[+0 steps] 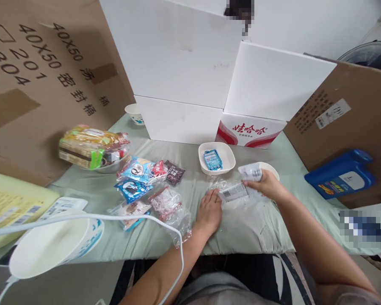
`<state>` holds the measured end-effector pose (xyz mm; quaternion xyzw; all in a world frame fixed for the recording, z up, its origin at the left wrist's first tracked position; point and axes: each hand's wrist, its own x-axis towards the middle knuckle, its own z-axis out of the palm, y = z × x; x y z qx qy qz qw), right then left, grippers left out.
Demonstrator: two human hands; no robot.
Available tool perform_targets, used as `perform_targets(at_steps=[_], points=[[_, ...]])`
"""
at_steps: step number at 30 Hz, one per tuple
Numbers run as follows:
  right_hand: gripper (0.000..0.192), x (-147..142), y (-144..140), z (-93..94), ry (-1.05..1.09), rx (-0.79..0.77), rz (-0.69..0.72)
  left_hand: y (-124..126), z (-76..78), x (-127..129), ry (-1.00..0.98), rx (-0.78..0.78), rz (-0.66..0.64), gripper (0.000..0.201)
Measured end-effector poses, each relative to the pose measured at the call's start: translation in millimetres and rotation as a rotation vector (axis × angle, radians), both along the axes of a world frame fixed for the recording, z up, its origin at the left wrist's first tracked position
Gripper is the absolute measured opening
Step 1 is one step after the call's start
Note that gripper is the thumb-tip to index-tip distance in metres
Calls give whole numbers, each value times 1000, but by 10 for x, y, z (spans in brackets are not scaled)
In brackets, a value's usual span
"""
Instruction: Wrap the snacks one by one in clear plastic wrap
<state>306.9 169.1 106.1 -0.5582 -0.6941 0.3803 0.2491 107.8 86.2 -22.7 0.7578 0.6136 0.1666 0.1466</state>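
My right hand (269,185) is closed, pinching a clear plastic packet (235,192) with a white printed label and barcode. The packet's upper part sticks up beyond my fingers, and its left end lies low over the cloth. My left hand (209,212) lies palm down on the cloth, fingers spread, with its fingertips at the left edge of the clear plastic. Behind the packet stands a white square bowl (217,169) holding a blue packet (213,159). A second white bowl (271,169) is partly hidden behind my right hand.
Snack packets (136,171) and crumpled clear wrappers (169,203) lie left of my hands. Farther left is a bowl heaped with packaged food (92,146). A white cable (139,217) crosses the foreground over a paper bowl (51,245). White boxes (180,118) and a blue bottle (341,174) border the table.
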Motion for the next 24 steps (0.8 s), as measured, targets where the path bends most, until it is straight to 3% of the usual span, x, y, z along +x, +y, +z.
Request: perform_targets(at_steps=[3,6,12,15,18,20,22,24], points=[[40,-198,411,56,260,51,-206,-7,40,1,-1,-35,-4,49],[46,-531,818,-15,414,103,-280,-22,85,-23,-10,-58,-12,55],[35,-1000,1295,-266,-2,3,-206,-15,39,-56,-23,0,-48,48],[40,-1013,1339,-280,-148,2,-190,-7,-29,-53,-46,75,-35,46],[46,-953,1211,-230,-233,118,-181,-5,-58,-59,-64,122,-44,46],[38,-864,990,-225,-276,218,-27,-2,-54,-67,-71,139,-54,46],[32,-705,663,-279,-329,311,287,4,-46,-70,-76,155,-48,47],[37,-467,270,-389,-384,366,598,9,-43,-68,-79,181,-19,45]])
